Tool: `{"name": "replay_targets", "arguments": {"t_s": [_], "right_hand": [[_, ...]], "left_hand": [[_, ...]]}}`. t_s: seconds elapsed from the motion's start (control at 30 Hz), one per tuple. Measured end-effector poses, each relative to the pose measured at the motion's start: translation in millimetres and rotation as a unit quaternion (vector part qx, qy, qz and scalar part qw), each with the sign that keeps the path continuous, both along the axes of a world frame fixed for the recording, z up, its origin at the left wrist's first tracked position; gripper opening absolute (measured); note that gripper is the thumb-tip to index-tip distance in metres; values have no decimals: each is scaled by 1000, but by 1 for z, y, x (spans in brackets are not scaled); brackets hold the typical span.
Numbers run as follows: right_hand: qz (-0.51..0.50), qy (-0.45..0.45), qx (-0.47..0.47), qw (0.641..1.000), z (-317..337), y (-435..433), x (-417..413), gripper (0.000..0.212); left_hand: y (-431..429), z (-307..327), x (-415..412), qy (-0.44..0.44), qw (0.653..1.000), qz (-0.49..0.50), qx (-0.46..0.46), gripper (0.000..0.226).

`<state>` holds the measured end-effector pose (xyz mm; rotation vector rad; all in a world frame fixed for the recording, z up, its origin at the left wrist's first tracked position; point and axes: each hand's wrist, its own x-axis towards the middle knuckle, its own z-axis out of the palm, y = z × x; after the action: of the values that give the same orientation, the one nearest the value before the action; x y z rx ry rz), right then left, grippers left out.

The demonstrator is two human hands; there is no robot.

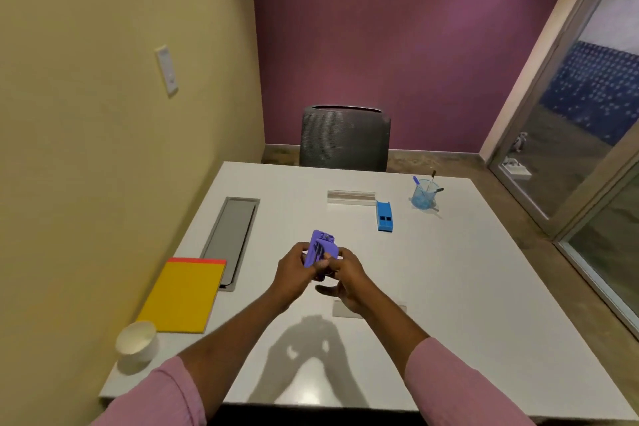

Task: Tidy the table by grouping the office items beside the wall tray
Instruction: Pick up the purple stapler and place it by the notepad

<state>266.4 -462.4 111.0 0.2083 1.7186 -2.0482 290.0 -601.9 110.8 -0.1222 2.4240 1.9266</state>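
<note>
White table (432,287) fills the near half of a small room, with a yellow wall along its left edge and a purple wall behind a grey chair (345,139) on the far side. We note the wall tray (230,239), a long grey recess lying near-to-far beside the left wall. A yellow notepad (183,296) lies at its near end, overlapping the tray's near corner; a white cup (135,344) stands nearer still.

We hold a purple item (320,251), probably a stapler or punch, above the table centre. Our left hand (295,271) is closed around its left side; our right hand (345,278) pinches its right side with the lower fingers loose. Its long axis runs roughly near-to-far, tilted up.

We judge that the tray lies to the left of both hands, so the left hand is nearer. Bare table separates the item from the tray; nothing stands in the way.

Remaining items sit far right, well apart from the tray: a blue item (385,216) and a clear pen cup (424,195).
</note>
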Motion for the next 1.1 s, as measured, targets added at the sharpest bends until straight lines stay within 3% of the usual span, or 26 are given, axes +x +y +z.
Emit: {"name": "replay_targets", "arguments": {"t_s": [0.17,0.43,0.53,0.67,0.93,1.1], "right_hand": [[22,-5,-8,1000,1,-74,10,23],[14,-1,-7,1000,7,-152,13,36],[38,15,29,999,8,-169,10,42],[61,53,70,994,5,-188,3,31],[83,60,44,994,-6,-221,-20,30],[51,26,37,998,-22,-242,-44,27]], "left_hand": [[-88,7,10,-1,1000,-15,-12,34],[-194,9,20,-40,996,-62,-48,36],[-216,13,20,-49,993,-87,-60,34],[-235,19,14,-60,989,-106,-79,30],[-263,12,-11,-59,991,-73,-93,24],[-276,-3,-36,-32,996,41,-78,21]]}}
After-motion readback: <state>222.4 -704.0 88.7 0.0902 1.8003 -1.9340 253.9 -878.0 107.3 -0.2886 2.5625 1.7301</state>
